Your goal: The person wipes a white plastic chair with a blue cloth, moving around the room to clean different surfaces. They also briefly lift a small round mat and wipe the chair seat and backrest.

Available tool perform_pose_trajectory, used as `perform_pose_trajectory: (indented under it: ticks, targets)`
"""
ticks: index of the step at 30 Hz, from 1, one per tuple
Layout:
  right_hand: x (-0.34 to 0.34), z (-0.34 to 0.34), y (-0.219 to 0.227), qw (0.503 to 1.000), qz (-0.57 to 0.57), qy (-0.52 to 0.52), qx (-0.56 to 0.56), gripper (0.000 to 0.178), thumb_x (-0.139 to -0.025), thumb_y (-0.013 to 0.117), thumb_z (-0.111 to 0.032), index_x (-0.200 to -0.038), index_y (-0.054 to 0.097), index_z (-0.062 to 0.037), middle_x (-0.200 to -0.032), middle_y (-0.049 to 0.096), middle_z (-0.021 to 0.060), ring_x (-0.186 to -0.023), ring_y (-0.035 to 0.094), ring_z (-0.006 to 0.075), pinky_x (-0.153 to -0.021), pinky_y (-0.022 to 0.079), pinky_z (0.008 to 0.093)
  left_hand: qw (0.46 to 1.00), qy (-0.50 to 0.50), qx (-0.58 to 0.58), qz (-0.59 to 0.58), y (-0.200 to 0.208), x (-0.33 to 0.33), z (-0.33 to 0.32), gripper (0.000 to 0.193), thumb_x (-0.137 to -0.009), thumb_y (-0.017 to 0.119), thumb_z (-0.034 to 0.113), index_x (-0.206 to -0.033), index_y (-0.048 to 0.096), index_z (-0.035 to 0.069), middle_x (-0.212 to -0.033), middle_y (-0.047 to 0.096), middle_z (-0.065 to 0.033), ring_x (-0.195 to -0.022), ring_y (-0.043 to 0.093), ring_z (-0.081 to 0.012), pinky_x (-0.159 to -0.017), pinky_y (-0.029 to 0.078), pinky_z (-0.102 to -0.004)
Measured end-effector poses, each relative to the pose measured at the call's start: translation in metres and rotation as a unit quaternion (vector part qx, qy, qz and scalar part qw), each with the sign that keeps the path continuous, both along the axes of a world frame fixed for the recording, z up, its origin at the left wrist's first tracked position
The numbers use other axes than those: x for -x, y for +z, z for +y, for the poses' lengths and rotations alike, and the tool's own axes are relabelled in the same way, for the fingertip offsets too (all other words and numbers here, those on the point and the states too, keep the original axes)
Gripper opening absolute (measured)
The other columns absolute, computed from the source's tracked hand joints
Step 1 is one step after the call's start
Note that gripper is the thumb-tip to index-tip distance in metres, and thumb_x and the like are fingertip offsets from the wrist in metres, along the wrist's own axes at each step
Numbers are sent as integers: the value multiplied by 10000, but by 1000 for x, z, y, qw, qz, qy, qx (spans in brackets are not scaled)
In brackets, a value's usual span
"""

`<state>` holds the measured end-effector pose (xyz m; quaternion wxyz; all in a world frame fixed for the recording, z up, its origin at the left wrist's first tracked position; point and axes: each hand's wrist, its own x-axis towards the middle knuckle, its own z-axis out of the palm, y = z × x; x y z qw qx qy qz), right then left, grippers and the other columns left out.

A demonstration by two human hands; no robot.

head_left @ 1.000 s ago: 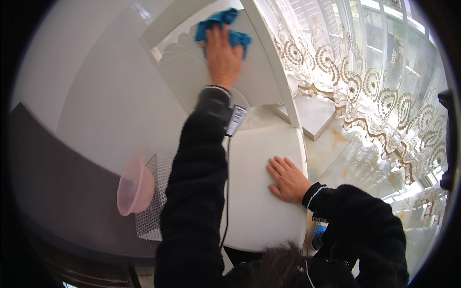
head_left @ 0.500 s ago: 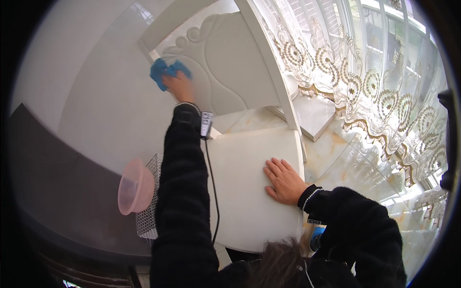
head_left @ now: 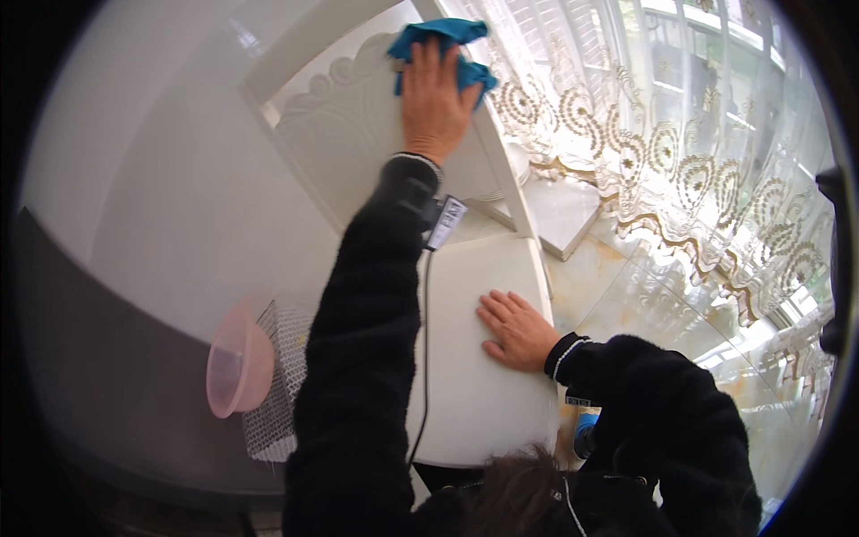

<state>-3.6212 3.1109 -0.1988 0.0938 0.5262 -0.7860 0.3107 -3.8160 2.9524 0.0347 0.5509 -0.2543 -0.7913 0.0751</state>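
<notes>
Sitting left of the person's forearm, a pink basin [head_left: 257, 362] overlaps a wire-mesh basket [head_left: 284, 385] in view — what either holds is hard to make out. A blue cloth [head_left: 443, 34] lies under the extended fingers of the left hand [head_left: 436, 103], thumb apart, at the upper right of the chair's white backrest [head_left: 344, 152]. The right hand [head_left: 517, 333] rests flat on the seat [head_left: 474, 412], fingers slightly spread. Half a second ago, the cloth was at the backrest's left edge — the right hand was likewise flat on the seat.
</notes>
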Motion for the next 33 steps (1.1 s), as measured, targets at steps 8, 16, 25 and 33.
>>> perform_pose_trajectory:
  ticks: [8, 16, 25, 33]
  targets:
    - [3, -9, 2, 999, -21, -6, -29, 583, -892, 519, -334, -1316, 455, 61, -1406, 411, 222, -1354, 334, 345, -1141, 235, 445, 997, 55, -3, 56, 78, 27, -83, 493, -915, 542, 351, -1321, 486, 79, -1424, 396, -187, -1310, 364, -431, -1075, 314, -525]
    - [5, -4, -2, 1000, -19, -4, -3, 580, -890, 529, -338, -1312, 462, 55, -1401, 417, 213, -1351, 339, 340, -1140, 236, 445, 941, 225, -240, 81, 85, 5, -204, 512, -920, 493, 228, -1320, 385, -74, -1300, 438, -316, -1213, 418, -469, -1032, 362, -470]
    - [-3, 1, 1, 1000, -10, -10, -5, 585, -870, 545, -331, -1301, 470, 57, -1387, 429, 210, -1338, 352, 340, -1134, 244, 443, 953, 134, -266, 53, 25, -21, -179, 512, -857, 474, 123, -1294, 398, -132, -1345, 398, -311, -1268, 377, -444, -1082, 318, -450]
    - [-12, 0, -4, 999, -26, -15, -30, 570, -884, 530, -324, -1321, 464, 36, -1404, 422, 200, -1351, 340, 336, -1142, 231, 439, 988, 53, -134, -56, -76, -54, -39, 523, -756, 596, 23, -1269, 490, 17, -1407, 371, -254, -1339, 330, -424, -1095, 313, -466]
